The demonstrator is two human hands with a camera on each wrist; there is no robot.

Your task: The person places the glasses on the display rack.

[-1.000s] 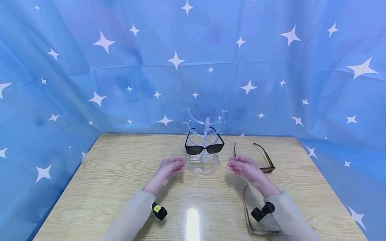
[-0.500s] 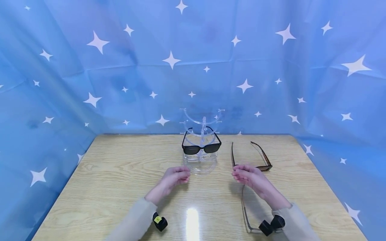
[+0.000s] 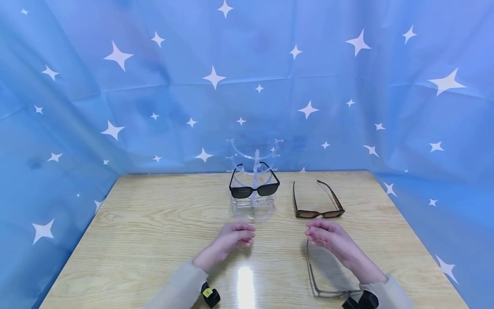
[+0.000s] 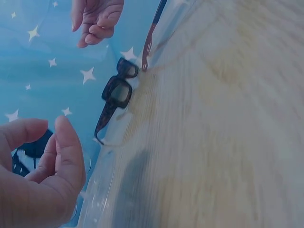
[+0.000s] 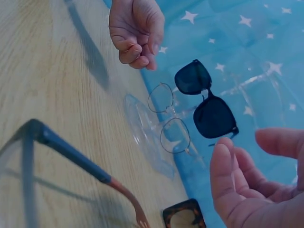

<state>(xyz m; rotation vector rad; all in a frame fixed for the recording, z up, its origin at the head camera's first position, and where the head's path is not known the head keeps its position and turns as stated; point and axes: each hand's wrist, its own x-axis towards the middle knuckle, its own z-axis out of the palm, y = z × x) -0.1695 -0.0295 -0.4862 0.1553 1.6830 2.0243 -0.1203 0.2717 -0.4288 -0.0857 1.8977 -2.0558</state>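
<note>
My left hand [image 3: 246, 238] hovers just above the table in front of a clear acrylic stand [image 3: 252, 212], fingers loosely curled and holding nothing. My right hand [image 3: 314, 234] hovers level with it, also loosely curled and holding nothing. Black sunglasses [image 3: 254, 189] hang on the stand, with thin wire-rimmed glasses [image 5: 168, 118] on the tier below. Tortoiseshell sunglasses [image 3: 317, 205] lie just beyond the right hand. A clear grey-framed pair [image 3: 318, 279] lies under my right forearm. In the right wrist view the left hand [image 5: 135, 31] is at the top.
The wooden table [image 3: 135, 223] is walled on three sides by a blue cloth with white stars [image 3: 154, 86]. The stand's upper tiers [image 3: 254, 152] hold nothing. Small black cameras sit on both wrists, the left one [image 3: 210, 296] at the bottom edge.
Both hands have drawn back from the stand toward me. The right hand no longer covers the front of the tortoiseshell sunglasses. None of the glasses have moved.
</note>
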